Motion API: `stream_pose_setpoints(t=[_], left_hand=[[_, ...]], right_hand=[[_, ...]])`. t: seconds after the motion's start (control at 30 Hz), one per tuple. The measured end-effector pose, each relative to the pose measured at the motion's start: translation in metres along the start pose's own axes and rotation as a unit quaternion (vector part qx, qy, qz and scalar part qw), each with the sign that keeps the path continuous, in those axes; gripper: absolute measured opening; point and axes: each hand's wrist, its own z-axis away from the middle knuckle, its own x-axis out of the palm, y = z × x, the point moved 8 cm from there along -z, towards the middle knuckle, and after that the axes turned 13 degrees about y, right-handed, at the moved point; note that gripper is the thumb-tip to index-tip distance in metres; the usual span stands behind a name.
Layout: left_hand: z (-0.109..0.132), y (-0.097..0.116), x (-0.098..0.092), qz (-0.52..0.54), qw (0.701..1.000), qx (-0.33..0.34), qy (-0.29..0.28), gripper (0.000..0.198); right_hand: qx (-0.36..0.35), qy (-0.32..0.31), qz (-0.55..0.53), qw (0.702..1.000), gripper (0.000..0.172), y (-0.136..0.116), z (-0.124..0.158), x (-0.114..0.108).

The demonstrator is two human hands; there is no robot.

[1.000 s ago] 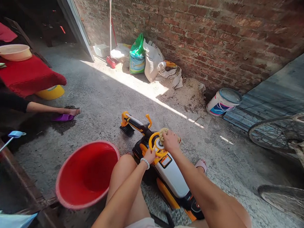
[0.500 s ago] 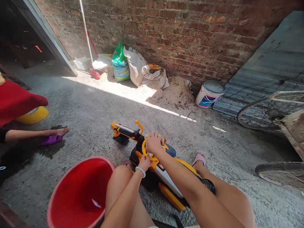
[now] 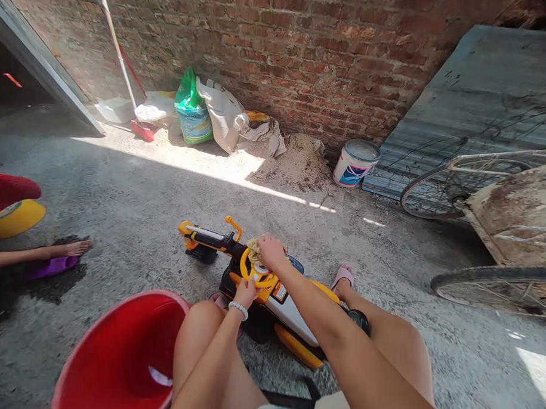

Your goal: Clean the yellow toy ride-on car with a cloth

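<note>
A yellow, white and black ride-on toy car (image 3: 276, 300) lies on the concrete floor between my knees. My left hand (image 3: 244, 292), with a bead bracelet on the wrist, is closed on the car's yellow steering wheel (image 3: 253, 278). My right hand (image 3: 270, 252) is closed over a pale cloth (image 3: 255, 248) pressed against the front of the car just beyond the wheel. A yellow and black handlebar part (image 3: 206, 236) sticks out to the far left of the car.
A red basin (image 3: 112, 365) holding a little water stands at my left knee. Another person's foot (image 3: 64, 250) rests on a purple slipper at far left. Bags (image 3: 207, 114), sand and a paint bucket (image 3: 354, 163) line the brick wall; a rusty cart and wheels (image 3: 493, 220) stand right.
The view has swung to the right, so everything has slid left in the picture. My hands have kept their hold on the wheel and the cloth.
</note>
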Motion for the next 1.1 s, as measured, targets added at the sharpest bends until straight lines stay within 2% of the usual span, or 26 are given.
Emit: stream_pose_setpoints(t=[0.1,0.2,0.27,0.33,0.4,0.47,0.5,0.53,0.6,0.7,0.8,0.87,0.97,1.03,1.1], left_hand=[[-0.001,0.002,-0.001,0.009,1.000,0.002,0.007,0.012],[-0.001,0.006,0.001,0.006,1.000,0.009,0.003,0.011],[-0.001,0.008,0.001,-0.020,0.999,0.025,0.008,0.014],[-0.001,0.017,-0.007,-0.060,0.993,0.090,0.050,0.024],[0.005,0.035,-0.022,-0.099,0.964,0.211,0.126,0.049],[0.019,0.055,-0.030,-0.140,0.910,0.347,0.178,0.075],[0.027,0.062,-0.029,-0.166,0.882,0.404,0.179,0.083],[0.034,0.068,-0.025,-0.198,0.856,0.448,0.165,0.086],[0.045,0.072,-0.009,-0.279,0.817,0.492,0.114,0.082],[0.051,0.073,0.010,-0.399,0.779,0.478,0.072,0.073],[0.055,0.076,0.018,-0.468,0.750,0.460,0.080,0.073],[0.056,0.076,0.021,-0.486,0.734,0.467,0.081,0.072],[0.056,0.073,0.020,-0.478,0.721,0.495,0.082,0.070],[0.055,0.071,0.019,-0.471,0.716,0.509,0.082,0.070],[0.052,0.069,0.018,-0.469,0.713,0.514,0.081,0.070]], right_hand=[[0.007,-0.015,0.005,1.000,0.039,0.036,0.015,-0.001],[0.102,-0.041,-0.027,0.994,0.048,0.100,0.049,0.003],[0.176,-0.025,-0.052,0.983,0.055,0.145,0.079,0.008],[0.250,-0.007,-0.052,0.967,0.056,0.181,0.112,0.020],[0.288,0.004,-0.050,0.956,0.055,0.198,0.141,0.040],[0.301,0.004,-0.039,0.953,0.054,0.197,0.163,0.065],[0.305,-0.002,-0.033,0.952,0.053,0.191,0.172,0.078],[0.308,-0.016,-0.027,0.951,0.053,0.182,0.179,0.092],[0.302,-0.058,-0.020,0.951,0.054,0.158,0.190,0.120],[0.247,-0.091,-0.003,0.965,0.059,0.115,0.202,0.149],[0.121,-0.082,-0.011,0.989,0.065,0.080,0.218,0.163],[0.006,-0.095,-0.045,0.994,0.059,0.067,0.237,0.172],[-0.136,-0.137,-0.108,0.975,0.053,0.064,0.264,0.182],[-0.158,-0.151,-0.122,0.968,0.052,0.068,0.263,0.186],[-0.108,-0.149,-0.104,0.977,0.054,0.075,0.243,0.191]])
